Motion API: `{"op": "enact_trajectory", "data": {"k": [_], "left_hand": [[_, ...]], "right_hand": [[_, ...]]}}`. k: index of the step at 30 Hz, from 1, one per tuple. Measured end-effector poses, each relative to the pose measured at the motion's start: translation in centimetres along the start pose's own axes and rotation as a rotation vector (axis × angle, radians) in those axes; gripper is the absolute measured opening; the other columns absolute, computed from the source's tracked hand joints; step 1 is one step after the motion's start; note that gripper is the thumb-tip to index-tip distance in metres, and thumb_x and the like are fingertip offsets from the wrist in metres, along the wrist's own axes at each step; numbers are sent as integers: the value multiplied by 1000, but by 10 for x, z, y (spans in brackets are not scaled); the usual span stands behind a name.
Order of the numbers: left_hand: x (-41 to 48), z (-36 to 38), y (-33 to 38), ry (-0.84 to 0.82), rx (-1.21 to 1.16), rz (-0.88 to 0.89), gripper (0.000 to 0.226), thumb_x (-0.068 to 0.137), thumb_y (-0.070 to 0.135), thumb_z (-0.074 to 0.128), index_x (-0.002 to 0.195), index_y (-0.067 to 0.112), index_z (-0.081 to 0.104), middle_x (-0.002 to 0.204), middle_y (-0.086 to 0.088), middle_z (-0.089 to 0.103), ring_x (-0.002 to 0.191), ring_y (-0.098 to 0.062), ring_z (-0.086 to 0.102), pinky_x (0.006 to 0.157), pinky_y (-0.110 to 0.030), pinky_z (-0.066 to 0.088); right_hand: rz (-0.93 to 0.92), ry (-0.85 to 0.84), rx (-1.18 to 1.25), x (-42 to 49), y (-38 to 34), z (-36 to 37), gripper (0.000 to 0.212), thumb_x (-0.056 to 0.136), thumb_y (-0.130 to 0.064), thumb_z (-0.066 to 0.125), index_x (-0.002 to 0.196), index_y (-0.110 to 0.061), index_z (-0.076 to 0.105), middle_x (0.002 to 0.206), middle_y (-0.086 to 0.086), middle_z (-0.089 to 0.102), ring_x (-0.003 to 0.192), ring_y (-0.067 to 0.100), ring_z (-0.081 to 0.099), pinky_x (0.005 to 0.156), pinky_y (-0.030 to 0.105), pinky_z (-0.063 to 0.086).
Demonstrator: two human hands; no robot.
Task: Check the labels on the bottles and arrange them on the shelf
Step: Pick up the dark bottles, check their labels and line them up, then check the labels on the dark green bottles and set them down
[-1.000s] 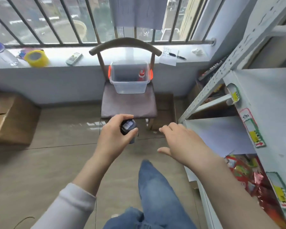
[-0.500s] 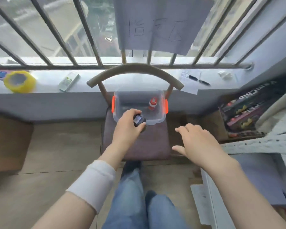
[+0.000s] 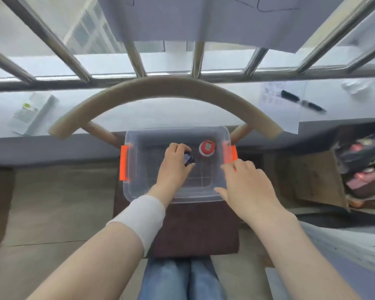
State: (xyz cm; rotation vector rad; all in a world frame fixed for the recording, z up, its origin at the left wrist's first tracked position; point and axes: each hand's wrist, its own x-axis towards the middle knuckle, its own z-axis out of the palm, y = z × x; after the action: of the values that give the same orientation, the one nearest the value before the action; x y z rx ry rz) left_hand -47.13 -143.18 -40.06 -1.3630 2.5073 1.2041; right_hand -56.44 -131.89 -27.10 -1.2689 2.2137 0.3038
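My left hand (image 3: 174, 167) grips a small dark bottle (image 3: 189, 159) by its top, held inside a clear plastic bin (image 3: 130, 187) with orange handles. A red-capped bottle (image 3: 207, 148) stands in the bin's far right corner, just right of the dark one. My right hand (image 3: 246, 187) hovers with fingers spread over the bin's right rim, holding nothing. The bin sits on a dark chair seat (image 3: 195, 228). The shelf is barely in view at the lower right.
The chair's curved wooden back (image 3: 165, 92) arcs behind the bin. A windowsill holds a remote (image 3: 31, 112) at left and pens on paper (image 3: 301, 101) at right. A cardboard box of packets (image 3: 359, 169) stands at right. My legs in jeans (image 3: 182, 278) are below.
I have moved close to the chair. My left hand carried the dark bottle forward into the bin, and my right hand came up to the bin's right rim.
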Motion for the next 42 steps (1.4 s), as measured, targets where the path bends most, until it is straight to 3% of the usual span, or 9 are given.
{"op": "enact_trajectory", "data": {"k": [8, 13, 20, 22, 26, 30, 35, 42], "left_hand": [[47, 38, -16, 23, 57, 43, 39, 81, 14, 69, 116, 10, 52, 122, -8, 47, 112, -22, 48, 88, -30, 45], [49, 34, -9, 44, 126, 64, 47, 80, 22, 70, 121, 13, 49, 125, -5, 49, 115, -19, 47, 80, -24, 42], [3, -18, 26, -12, 349, 152, 45, 83, 33, 66, 122, 17, 50, 127, -4, 50, 118, -21, 44, 93, -31, 43], [-23, -40, 47, -88, 481, 214, 47, 84, 35, 63, 126, 18, 48, 130, -4, 49, 122, -23, 42, 99, -33, 38], [-88, -75, 91, -255, 727, 298, 55, 84, 36, 62, 129, 13, 42, 134, -12, 44, 122, -30, 41, 95, -36, 38], [-165, -93, 129, -394, 880, 409, 54, 83, 38, 63, 123, 8, 41, 124, -14, 48, 117, -32, 44, 90, -40, 40], [-273, -100, 172, -522, 892, 618, 49, 84, 38, 62, 117, 6, 44, 122, -15, 52, 115, -34, 49, 88, -43, 42], [-417, -59, 236, -617, 858, 893, 54, 85, 35, 63, 128, 11, 42, 125, -12, 51, 116, -33, 48, 94, -44, 44]], "right_hand": [[-33, 7, 58, 36, 23, 27, 49, 92, -45, 45, 134, -20, 36, 137, 5, 43, 123, 23, 41, 97, 33, 39], [-45, 16, 55, 39, 30, 25, 50, 93, -45, 44, 135, -19, 36, 137, 6, 43, 124, 23, 42, 97, 32, 40], [6, 12, 31, 6, 29, 6, 52, 92, -45, 46, 134, -15, 37, 134, 8, 46, 122, 25, 44, 96, 34, 41], [39, 17, 33, -20, 27, -1, 51, 92, -45, 46, 132, -14, 38, 132, 8, 48, 119, 26, 46, 94, 34, 42], [144, 30, 79, -94, 21, -10, 52, 93, -44, 46, 134, -15, 37, 136, 8, 45, 123, 26, 44, 97, 35, 40], [295, 55, 128, -181, 14, 1, 51, 92, -46, 46, 132, -15, 40, 131, 8, 48, 119, 27, 45, 95, 36, 41], [477, 95, 290, -308, 0, 25, 53, 91, -46, 48, 135, -17, 39, 134, 8, 47, 125, 28, 41, 99, 37, 39], [814, 192, 438, -502, 4, 81, 55, 90, -49, 47, 135, -19, 39, 134, 7, 46, 125, 28, 42, 99, 37, 39]]}}
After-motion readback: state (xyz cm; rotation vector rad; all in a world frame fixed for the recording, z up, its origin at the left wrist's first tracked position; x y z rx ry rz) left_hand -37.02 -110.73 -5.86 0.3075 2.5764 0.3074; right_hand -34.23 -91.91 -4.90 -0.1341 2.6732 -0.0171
